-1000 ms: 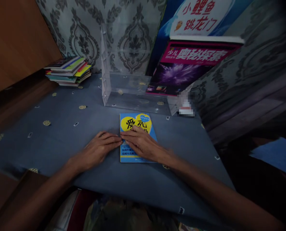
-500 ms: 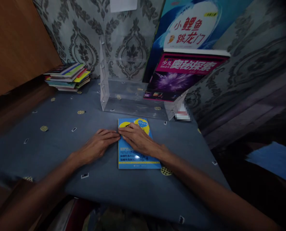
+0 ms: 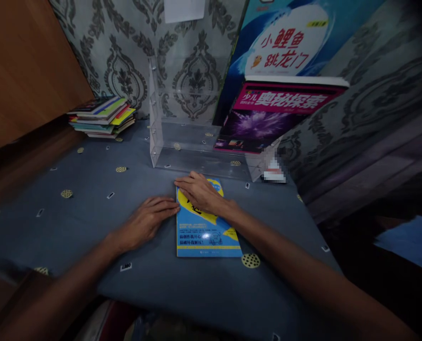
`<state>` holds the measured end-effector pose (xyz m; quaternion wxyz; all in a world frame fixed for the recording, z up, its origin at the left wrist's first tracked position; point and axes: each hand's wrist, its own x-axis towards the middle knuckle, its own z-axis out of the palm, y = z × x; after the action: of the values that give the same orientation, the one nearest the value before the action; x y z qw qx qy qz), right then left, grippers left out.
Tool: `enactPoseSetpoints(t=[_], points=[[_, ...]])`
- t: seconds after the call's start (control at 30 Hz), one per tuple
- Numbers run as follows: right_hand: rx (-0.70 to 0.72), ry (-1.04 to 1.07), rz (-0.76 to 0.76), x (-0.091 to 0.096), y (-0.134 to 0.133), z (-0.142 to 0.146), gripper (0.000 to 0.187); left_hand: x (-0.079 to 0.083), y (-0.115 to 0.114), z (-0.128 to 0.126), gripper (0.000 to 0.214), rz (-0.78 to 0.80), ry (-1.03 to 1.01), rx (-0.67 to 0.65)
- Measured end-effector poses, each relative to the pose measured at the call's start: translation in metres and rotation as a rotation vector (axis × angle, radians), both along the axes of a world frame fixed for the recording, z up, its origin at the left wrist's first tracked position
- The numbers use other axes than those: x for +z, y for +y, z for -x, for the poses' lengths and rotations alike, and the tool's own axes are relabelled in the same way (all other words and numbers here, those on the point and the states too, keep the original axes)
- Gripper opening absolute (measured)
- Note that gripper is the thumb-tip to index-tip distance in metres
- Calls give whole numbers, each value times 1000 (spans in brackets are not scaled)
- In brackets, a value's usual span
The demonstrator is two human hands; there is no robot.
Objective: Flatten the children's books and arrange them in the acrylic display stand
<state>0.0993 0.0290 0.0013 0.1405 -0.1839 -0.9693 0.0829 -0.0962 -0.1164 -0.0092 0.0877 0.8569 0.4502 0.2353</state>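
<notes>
A blue book (image 3: 193, 239) with yellow patches on its cover lies closed and flat on the cloth-covered table. My right hand (image 3: 201, 193) rests on the book's upper part, fingers stretched toward its top left corner and hiding some of the cover. Just left of the book, my left hand (image 3: 150, 221) lies low over the cloth, its extended fingertips at the book's left edge. Neither hand is wrapped around anything.
Behind the book stands a clear acrylic rack (image 3: 200, 161). It bears a purple-and-black book (image 3: 264, 123) and a large blue book (image 3: 232, 71) on its right side. A stack of books (image 3: 102, 118) sits at the back left, near a wooden panel (image 3: 29, 61).
My right hand has slid up the book toward its top edge, uncovering more of the yellow print. The left hand stays at the left edge. The view has shifted slightly.
</notes>
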Motion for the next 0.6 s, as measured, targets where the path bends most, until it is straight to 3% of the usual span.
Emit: enactPoseSetpoints(t=[0.3,0.6], points=[[-33,-58,18,7,-1,-4,33,-8,2,0,52,-46,-37,15],[-194,7,12,1,6,-62,36,-8,1,-1,50,-50,-42,30]])
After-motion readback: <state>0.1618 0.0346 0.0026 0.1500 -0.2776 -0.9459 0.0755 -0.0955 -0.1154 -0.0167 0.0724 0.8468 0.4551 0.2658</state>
